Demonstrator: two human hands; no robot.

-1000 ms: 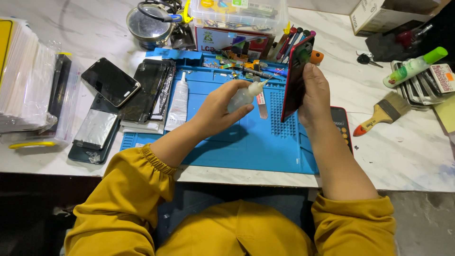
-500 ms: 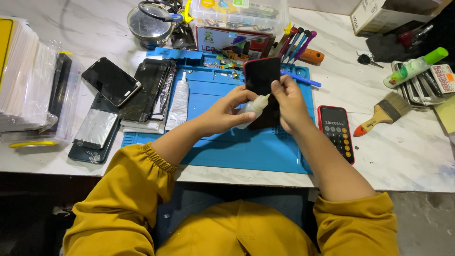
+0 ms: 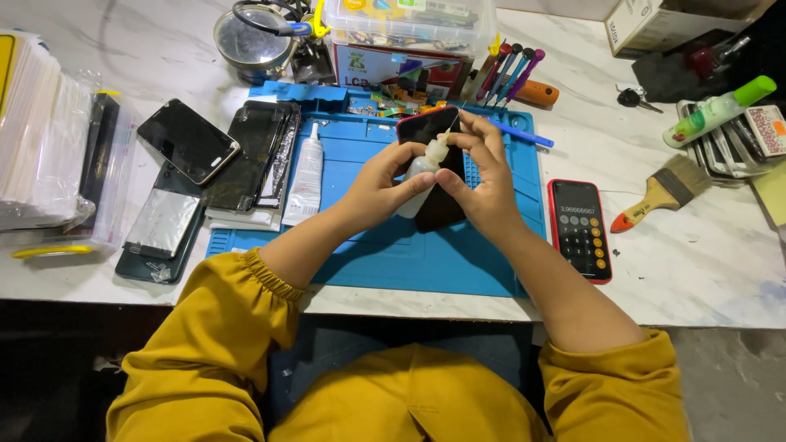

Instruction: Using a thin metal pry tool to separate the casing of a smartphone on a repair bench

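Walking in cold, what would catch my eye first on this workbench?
Probably the two hands meeting over the bright blue mat: the left hand holds a small white squeeze bottle, the right hand pinches its tip above a dark phone. To the right lies a red-edged calculator.

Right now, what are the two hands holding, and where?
The left hand holds a small white squeeze bottle around its body. The right hand pinches the bottle's nozzle tip, over a dark phone.
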